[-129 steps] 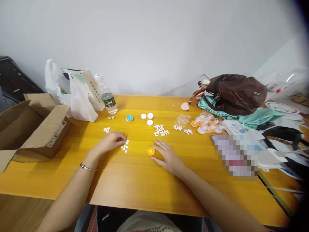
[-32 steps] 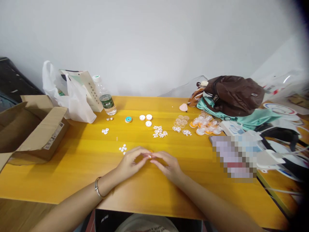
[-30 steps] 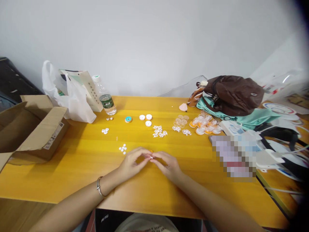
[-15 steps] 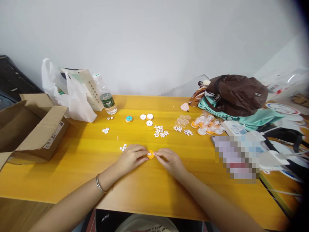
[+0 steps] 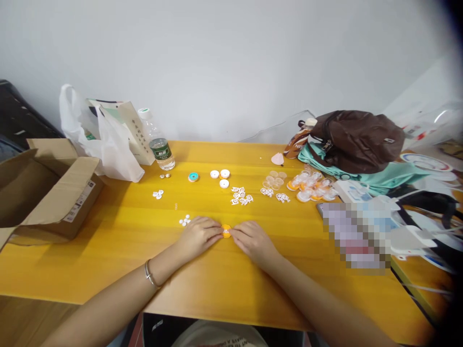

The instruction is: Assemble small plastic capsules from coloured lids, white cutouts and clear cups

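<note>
A small round orange piece with something whitish at its middle lies between my two hands, low over the table. My left hand pinches its left side with thumb and fingers. On its right side, the fingers of my right hand are closed against it. Several small white round pieces lie just left of my left hand. Beyond the hands are white openwork pieces, white discs and a teal-topped disc. What the fingertips cover is hidden.
A cardboard box, a white plastic bag and a water bottle stand left. Clear discs, orange-and-clear pieces, a brown bag and a blurred-out flat object are to the right.
My right hand's fingers have closed in on the orange piece and now cover more of its right side. My left hand stays nearly in place.
</note>
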Demonstrator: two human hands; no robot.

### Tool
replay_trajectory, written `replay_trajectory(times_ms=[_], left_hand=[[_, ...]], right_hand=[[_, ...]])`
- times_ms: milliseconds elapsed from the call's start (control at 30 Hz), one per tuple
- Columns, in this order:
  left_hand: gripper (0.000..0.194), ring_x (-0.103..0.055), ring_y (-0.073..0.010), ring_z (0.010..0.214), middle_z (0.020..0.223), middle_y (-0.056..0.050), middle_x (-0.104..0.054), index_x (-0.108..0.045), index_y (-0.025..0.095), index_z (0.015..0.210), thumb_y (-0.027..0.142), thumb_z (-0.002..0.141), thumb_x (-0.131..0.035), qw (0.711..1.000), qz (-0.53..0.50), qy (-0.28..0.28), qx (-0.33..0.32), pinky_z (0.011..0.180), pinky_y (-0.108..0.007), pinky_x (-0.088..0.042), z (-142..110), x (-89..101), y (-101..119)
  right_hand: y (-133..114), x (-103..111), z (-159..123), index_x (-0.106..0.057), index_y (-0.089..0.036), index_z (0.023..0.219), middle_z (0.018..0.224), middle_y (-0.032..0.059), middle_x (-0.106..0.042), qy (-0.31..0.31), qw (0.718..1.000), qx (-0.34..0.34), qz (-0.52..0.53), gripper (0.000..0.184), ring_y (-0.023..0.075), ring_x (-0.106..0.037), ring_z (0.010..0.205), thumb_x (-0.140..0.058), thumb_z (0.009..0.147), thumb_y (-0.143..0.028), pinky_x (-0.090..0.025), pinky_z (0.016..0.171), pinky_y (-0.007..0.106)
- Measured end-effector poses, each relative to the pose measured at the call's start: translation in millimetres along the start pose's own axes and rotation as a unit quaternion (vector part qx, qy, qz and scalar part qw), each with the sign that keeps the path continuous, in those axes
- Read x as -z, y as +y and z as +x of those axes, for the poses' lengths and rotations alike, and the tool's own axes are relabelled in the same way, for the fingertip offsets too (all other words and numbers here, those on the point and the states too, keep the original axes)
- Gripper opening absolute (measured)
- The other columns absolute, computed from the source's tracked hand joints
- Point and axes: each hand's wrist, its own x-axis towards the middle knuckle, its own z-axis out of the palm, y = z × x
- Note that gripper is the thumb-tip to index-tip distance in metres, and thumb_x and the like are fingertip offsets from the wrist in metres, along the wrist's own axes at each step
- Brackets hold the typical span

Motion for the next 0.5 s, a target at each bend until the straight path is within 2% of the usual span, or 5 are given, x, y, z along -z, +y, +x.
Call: replay_trajectory(times_ms=[500], left_hand=[[0.021,-0.058,-0.0141,0.083,0.092,-0.003,-0.066,-0.065,0.023,0.092,0.029,0.086,-0.045,1.0,-0.001,0.0,-0.003,0.072,-0.028,-0.041,0.1,1.3,0.7]], right_hand=[[-1.5,1.2,0.2,-0.06,-0.021,0.093,0.079,0.0047,-0.062,-0.005,1.0,-0.004,-0.003,0.018,0.0153,-0.054,0.074,-0.046,0.084,-0.016,-0.04,0.069,0.03]])
